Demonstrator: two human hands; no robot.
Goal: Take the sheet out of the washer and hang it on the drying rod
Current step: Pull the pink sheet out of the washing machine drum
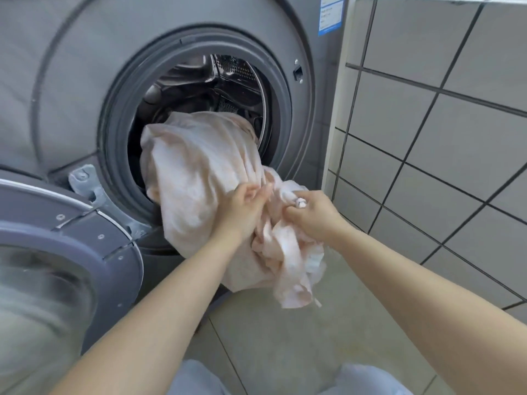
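Half of the pale pink sheet is out of the washer; the rest trails back over the lower rim of the drum opening into the drum. My right hand has its fingers curled tight round a bunched fold of it, just off the opening's lower right edge. My left hand lies against the cloth beside it; the blur hides whether those fingers pinch a fold. The washer door stands swung open at the lower left. The loose end hangs above the floor.
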